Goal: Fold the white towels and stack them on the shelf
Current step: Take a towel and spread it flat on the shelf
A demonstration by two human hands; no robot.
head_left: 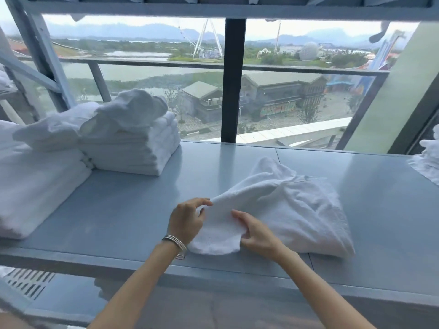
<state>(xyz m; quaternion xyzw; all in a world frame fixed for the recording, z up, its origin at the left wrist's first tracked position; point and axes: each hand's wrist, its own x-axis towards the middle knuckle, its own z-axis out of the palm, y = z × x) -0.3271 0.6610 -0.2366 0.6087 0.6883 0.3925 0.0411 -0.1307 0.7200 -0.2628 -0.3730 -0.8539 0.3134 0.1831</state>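
Note:
A crumpled white towel lies on the grey shelf board, right of centre. My left hand, with bracelets on the wrist, pinches the towel's near left edge between thumb and fingers. My right hand grips the same near corner just to the right, its fingers curled under the cloth. At the left stands a stack of folded white towels with a loose towel heaped on top. A second, larger folded pile sits at the far left.
More loose white towels lie at the right end of the shelf. A large window with a dark central post stands right behind the shelf. An upper shelf rail runs overhead, and a slanted frame strut rises at the left.

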